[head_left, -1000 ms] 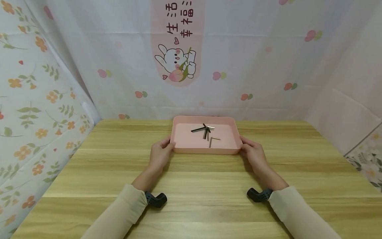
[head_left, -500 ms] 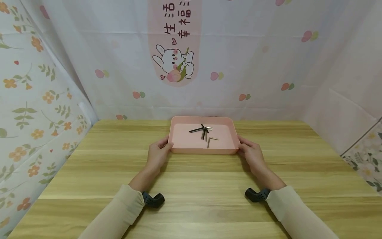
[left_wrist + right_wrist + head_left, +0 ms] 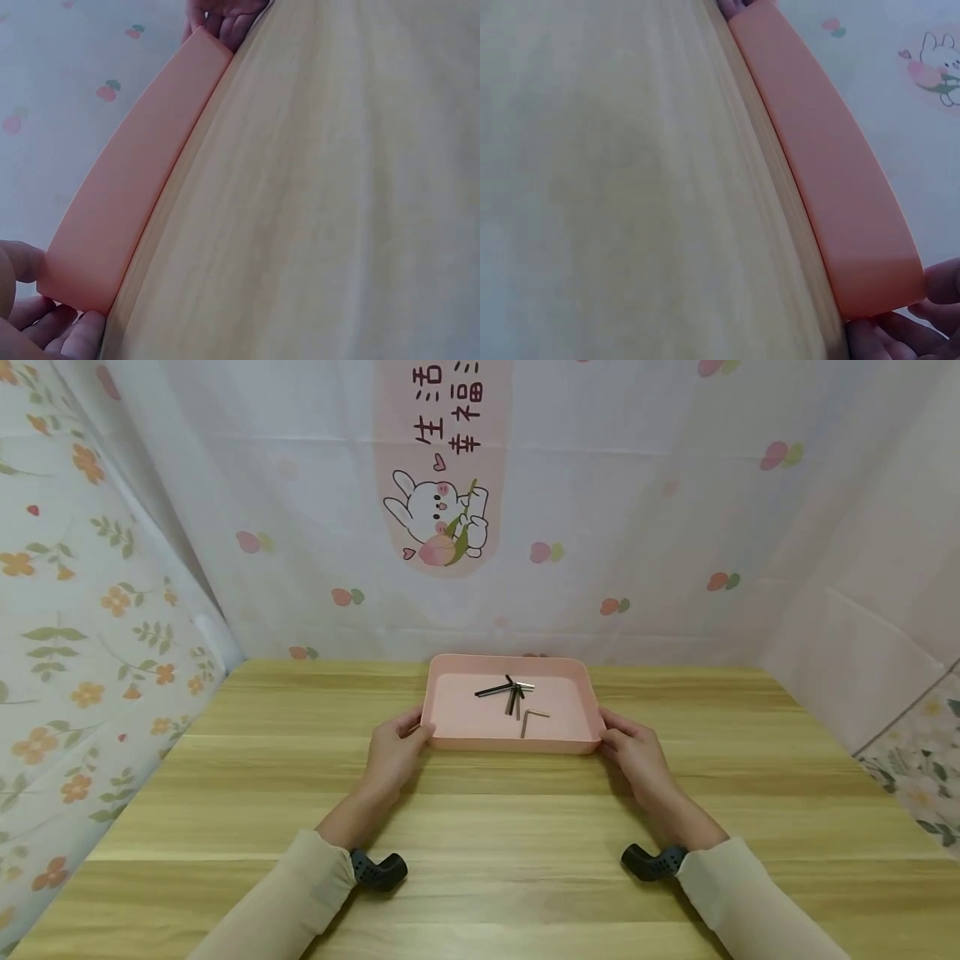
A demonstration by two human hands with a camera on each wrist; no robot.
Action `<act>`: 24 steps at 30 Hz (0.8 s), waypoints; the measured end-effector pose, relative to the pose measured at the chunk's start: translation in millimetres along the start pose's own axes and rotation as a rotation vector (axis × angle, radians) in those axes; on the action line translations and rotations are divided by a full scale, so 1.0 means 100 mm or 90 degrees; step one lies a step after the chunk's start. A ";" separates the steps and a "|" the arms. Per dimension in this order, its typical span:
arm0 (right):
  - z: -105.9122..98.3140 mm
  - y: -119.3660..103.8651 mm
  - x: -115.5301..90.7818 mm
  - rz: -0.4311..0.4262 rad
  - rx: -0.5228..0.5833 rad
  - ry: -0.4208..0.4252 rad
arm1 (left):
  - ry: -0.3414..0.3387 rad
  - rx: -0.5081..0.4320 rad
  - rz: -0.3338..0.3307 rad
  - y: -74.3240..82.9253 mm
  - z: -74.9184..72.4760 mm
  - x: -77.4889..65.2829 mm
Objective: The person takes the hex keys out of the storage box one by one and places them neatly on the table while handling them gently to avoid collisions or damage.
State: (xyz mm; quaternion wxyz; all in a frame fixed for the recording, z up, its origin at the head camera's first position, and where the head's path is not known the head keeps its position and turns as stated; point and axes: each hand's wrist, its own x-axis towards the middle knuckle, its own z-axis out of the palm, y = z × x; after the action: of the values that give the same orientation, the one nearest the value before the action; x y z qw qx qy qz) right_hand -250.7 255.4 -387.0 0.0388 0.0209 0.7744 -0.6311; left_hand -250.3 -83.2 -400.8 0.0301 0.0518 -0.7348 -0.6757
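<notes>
A shallow pink tray [image 3: 465, 714] lies near the table's back edge in the head view, its long side facing me. Inside it are several L-shaped hex keys [image 3: 515, 689], black and metallic ones bunched together, and one brass-toned hex key [image 3: 526, 722] apart from them, closer to the front wall. My left hand [image 3: 395, 750] grips the tray's front left corner, thumb at the rim and fingers around the side and low by the base. At the front right corner my right hand [image 3: 633, 752] holds it in the same way. Both wrist views show the tray's front wall between the two hands.
The wood-grain table [image 3: 487, 852] spreads out around the tray and in front of it. A white printed cloth [image 3: 300, 485] hangs right behind the table, with floral cloth [image 3: 90, 652] along the left side. Each wrist wears a black device [image 3: 380, 870].
The tray has come slightly toward me over the last half second, with both hands still gripping its front corners. The hex keys keep their arrangement. The head view has shifted a little.
</notes>
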 end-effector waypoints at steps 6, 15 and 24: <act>-0.04 0.01 -0.10 -0.014 0.015 -0.026 | -0.043 0.009 0.014 0.01 -0.04 -0.08; -0.09 0.03 -0.27 -0.027 -0.005 -0.037 | -0.100 0.031 0.004 0.01 -0.11 -0.26; -0.12 0.05 -0.53 -0.027 -0.019 -0.036 | -0.120 0.029 -0.008 0.02 -0.16 -0.44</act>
State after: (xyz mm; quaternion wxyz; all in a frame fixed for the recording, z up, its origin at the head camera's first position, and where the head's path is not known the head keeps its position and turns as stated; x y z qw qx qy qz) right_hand -198.3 268.8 -384.9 0.0478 -0.0142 0.7826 -0.6205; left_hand -205.0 -93.2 -395.9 -0.0447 -0.0064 -0.7493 -0.6607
